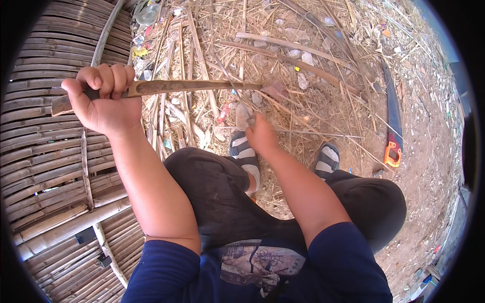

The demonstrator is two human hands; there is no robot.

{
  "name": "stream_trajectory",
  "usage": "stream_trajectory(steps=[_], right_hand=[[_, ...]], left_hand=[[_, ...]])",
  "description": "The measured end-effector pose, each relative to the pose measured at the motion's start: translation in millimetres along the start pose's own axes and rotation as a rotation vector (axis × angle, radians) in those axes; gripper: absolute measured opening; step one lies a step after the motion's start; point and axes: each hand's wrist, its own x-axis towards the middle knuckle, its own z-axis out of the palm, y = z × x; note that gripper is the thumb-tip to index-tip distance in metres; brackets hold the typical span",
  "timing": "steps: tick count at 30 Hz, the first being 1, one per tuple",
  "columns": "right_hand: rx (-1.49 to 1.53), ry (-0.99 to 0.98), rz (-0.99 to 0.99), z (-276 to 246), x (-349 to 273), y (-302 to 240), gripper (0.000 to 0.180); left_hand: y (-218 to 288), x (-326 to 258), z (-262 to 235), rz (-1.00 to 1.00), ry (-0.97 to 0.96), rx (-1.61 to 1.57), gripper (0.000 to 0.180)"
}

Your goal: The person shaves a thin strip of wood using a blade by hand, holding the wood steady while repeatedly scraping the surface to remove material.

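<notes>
The left hand [103, 98] is raised, its fingers [108, 81] clamped around the handle of a long blade [197, 87], rusty brown, which runs level to the right across the view. The right hand [261, 134] sits lower, near the blade's far end, above the striped sandals; its fingers seem curled shut on a thin bamboo sliver [303, 132] (hard to be sure, the strip is so fine). The risk I see is the blade tip lying close to that right hand: a slip or a sudden give in the sliver could bring the edge onto the fingers or down toward the feet. Counting: one blade, one thin sliver in hand, two sandals [243, 150], one hand saw [391, 126] with an orange handle lying well apart on the dirt, and one slatted bamboo platform [45, 151] at the person's left. Loose bamboo strips and dry litter [283, 55] are too many to count.
</notes>
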Motion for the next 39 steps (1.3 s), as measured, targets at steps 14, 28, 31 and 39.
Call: stream_trajectory(steps=[14,28,31,39], right_hand=[[0.065,-0.048,-0.355,-32.4,-21.8,-93.4,0.022],[0.039,0.007,-0.026,-11.4,-20.8,-29.1,0.028],[0.091,-0.021,-0.178,-20.2,-21.0,-68.8,0.024],[-0.121,-0.016,0.144,-3.8,1.3,42.1,0.033]], left_hand=[[-0.9,2.9,-13.2,0.025,0.029,0.017,0.052],[-1.6,5.9,-7.6,0.060,0.075,0.039,0.050],[-0.5,2.5,-7.6,0.049,0.149,0.030,0.050],[-0.7,7.0,-12.4,0.045,0.106,0.023,0.050]])
